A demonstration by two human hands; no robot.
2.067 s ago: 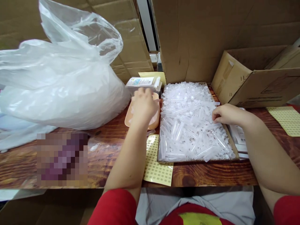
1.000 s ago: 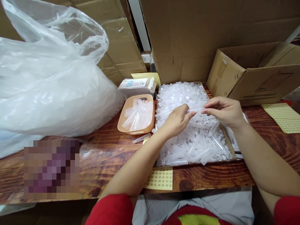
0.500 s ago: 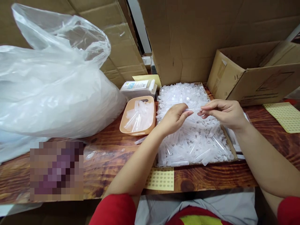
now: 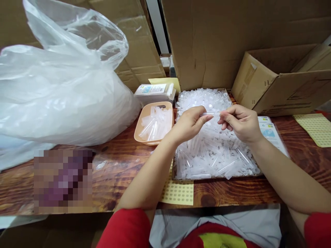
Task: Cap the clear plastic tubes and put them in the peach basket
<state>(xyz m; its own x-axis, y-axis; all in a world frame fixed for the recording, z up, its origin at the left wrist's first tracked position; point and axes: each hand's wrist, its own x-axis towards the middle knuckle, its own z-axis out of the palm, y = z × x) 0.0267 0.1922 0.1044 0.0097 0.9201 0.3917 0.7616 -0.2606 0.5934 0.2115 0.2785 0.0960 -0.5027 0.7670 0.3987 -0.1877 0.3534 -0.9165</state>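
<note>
Above a shallow cardboard tray [image 4: 173,174] heaped with clear plastic tubes [image 4: 199,155], my two hands hold one thin clear plastic tube [image 4: 212,113] level between them. My left hand [image 4: 193,120] is closed around its left end, thumb along the side. The fingertips of my right hand [image 4: 239,122] pinch the right end; the exact contact is partly hidden by the fingers. Small clear ring-like pieces [image 4: 204,96] fill the far part of the tray. Left of my left hand, a peach plastic basket [image 4: 137,136] holds more clear tubes.
A large white plastic bag [image 4: 67,100] bulges at the left. Packs of printed cards [image 4: 152,90] stand behind the basket, others [image 4: 271,132] right of the tray. Sticker sheets [image 4: 181,193] lie at the front and right. An open cardboard box [image 4: 261,82] stands back right.
The view has shifted slightly. My right hand has turned and drawn a little left, uncovering the cards beside the tray; both hands still hold the tube.
</note>
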